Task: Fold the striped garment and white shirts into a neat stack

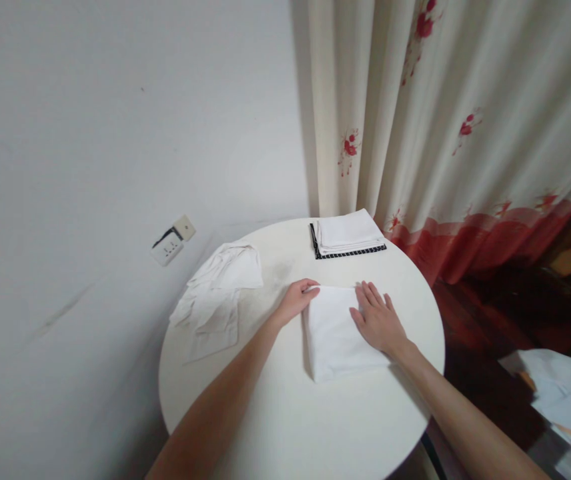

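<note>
A folded white cloth lies flat on the round white table. At its far left corner, my left hand pinches the edge between thumb and fingers. My right hand rests palm down on the cloth's right side, fingers stretched out and slightly spread. Beyond the cloth sits a stack of folded white cloths, with a black-and-white patterned cloth under it.
A loose heap of crumpled white cloths covers the table's left side near the wall. Power sockets are set in that wall. A floral curtain hangs behind the table. White papers or cloths lie low at the right.
</note>
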